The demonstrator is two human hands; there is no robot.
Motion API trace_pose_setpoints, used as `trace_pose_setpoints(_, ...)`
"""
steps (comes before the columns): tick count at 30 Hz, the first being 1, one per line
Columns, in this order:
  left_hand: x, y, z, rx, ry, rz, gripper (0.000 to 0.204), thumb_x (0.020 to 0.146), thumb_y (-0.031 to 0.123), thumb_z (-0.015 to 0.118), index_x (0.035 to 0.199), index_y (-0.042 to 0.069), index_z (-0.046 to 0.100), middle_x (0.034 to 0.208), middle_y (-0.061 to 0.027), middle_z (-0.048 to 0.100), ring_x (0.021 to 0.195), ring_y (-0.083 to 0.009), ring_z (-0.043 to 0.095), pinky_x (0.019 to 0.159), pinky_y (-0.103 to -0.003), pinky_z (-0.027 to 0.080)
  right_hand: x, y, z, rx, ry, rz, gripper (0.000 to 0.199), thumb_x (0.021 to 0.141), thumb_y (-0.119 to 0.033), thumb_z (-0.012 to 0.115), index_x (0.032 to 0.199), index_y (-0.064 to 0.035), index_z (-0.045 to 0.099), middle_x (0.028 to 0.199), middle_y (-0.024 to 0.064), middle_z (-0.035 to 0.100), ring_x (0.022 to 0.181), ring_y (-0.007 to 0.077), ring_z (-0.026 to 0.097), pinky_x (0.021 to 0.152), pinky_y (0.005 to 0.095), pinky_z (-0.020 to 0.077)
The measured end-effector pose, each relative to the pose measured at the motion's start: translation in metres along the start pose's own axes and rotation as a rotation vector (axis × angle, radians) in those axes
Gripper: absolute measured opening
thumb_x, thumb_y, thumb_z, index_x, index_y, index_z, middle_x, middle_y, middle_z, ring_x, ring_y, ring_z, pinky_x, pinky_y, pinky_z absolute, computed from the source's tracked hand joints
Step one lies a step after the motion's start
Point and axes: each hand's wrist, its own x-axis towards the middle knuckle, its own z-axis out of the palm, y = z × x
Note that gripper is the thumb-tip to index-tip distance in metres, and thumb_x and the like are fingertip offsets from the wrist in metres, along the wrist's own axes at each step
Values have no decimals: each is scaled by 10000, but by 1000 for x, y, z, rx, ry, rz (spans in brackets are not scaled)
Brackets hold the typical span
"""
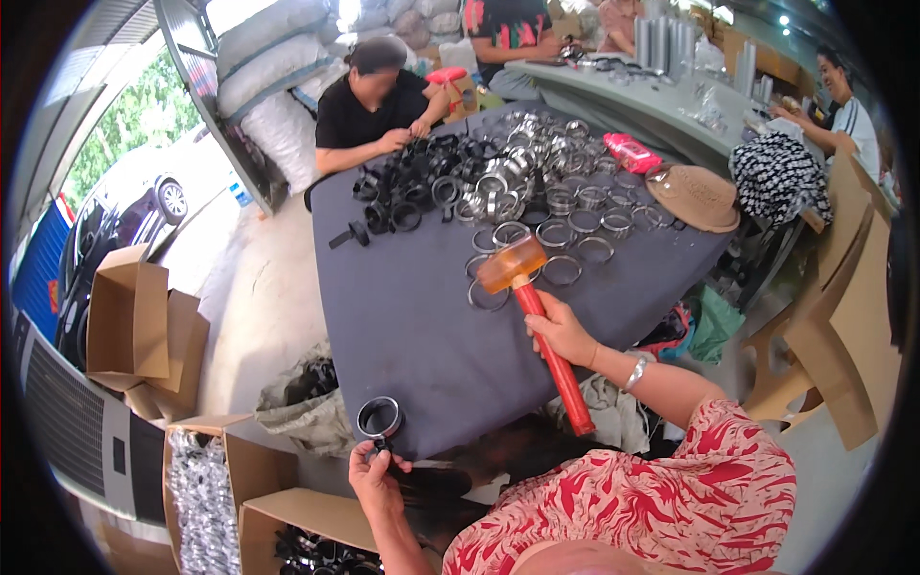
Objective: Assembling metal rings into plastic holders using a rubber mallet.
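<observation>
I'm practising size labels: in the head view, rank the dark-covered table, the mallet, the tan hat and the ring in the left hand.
1. Dark-covered table
2. Mallet and tan hat, unranked: mallet longer, hat broader
3. Ring in the left hand

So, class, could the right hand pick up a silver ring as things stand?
Probably not: the right hand is closed around the red-handled mallet, though a silver ring lies uncovered just beyond.
</observation>
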Motion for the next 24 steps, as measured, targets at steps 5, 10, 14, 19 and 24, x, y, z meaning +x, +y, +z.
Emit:
trace_pose_setpoints(5, 10, 16, -3, 26, -60, -17, 318, 734, 41, 673, 976, 40, 467, 933, -186, 611, 572, -245, 588, 526, -381, 524, 19, 0, 11, 43, -16, 65, 500, 892, -86, 492, 1368, -96, 339, 747, 20, 539, 517, 96, 537, 484, 241, 483)
trace_pose_setpoints(10, 24, 16, 14, 80, -84, -56, 322, 770, 64, 650, 1030, 23, 466, 807, -124, 582, 600, -229, 597, 615, -336, 512, 16, 0, -4, 27, 122, 52, 473, 905, -125, 492, 1357, -81, 362, 755, 12, 543, 539, 57, 525, 476, 196, 465)
trace_pose_setpoints(14, 14, 8, 10, 113, -52, -24, 338, 758, 70, 674, 1017, 40, 459, 904, -156, 608, 578, -222, 585, 557, -356, 524, 7, -3, -5, -1, 93, 23, 542, 880, -56, 503, 1386, -90, 313, 779, 37, 562, 530, 84, 539, 470, 223, 475)
trace_pose_setpoints(19, 0, 5, -4, 57, -18, 52, 326, 741, 13, 650, 992, 41, 444, 809, -134, 591, 594, -238, 607, 553, -368, 550, 13, 13, 6, 76, -50, -4, 521, 880, -104, 512, 1366, -63, 326, 772, 35, 519, 525, 102, 537, 488, 240, 469)
trace_pose_setpoints(24, 10, -1, 10, 25, -60, 44, 286, 764, -9, 636, 998, 42, 479, 741, -95, 572, 601, -231, 598, 571, -360, 540, 1, -3, -5, 78, 50, -12, 460, 878, -107, 522, 1310, -49, 376, 757, 20, 517, 518, 94, 531, 465, 240, 458)
